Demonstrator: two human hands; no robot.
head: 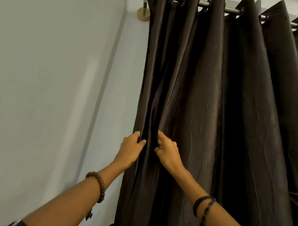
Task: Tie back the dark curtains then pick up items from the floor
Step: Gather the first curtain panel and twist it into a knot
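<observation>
Since the dark curtain (210, 101) needs bunching before it's tied, I've got both hands on its left-edge folds, near the wall (45, 82). Left hand (131, 147) pinches the outermost fold w/ thumb & fingers curled; right hand (166, 150) grips the next fold, fingers tucked in. Count: 2 hands, 1 rod (230, 9), 1 curtain panel w/ approx. 7 pleats.

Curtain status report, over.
Left hand and right hand both gripping folds of the dark curtain near its wall-side edge. Not tied back yet. Nothing in the way.
</observation>
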